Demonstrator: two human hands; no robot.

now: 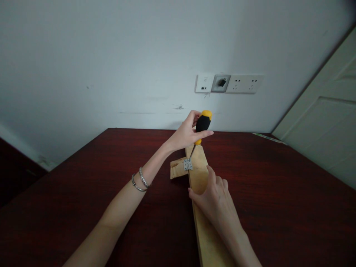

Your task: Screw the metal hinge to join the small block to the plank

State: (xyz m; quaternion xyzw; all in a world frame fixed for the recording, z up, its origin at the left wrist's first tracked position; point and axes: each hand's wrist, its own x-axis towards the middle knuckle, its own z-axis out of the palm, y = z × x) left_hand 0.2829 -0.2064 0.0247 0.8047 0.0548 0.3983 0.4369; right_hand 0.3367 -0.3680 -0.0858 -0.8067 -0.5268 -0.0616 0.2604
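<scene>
My left hand (185, 134) is closed around the black and yellow handle of a screwdriver (202, 124), held upright with its tip down on a small silver hinge (188, 164). The hinge joins a long pale wooden plank (199, 174) to a small wooden block (177, 168) on its left side. My right hand (213, 196) lies on the plank just in front of the hinge, thumb and fingers pressed over its edges. Two silver bracelets (140, 180) sit on my left wrist.
The plank lies lengthwise on a dark red wooden table (111, 178) that meets a white wall. A row of wall sockets (229, 83) sits above the far edge. A pale door (328, 122) stands at the right.
</scene>
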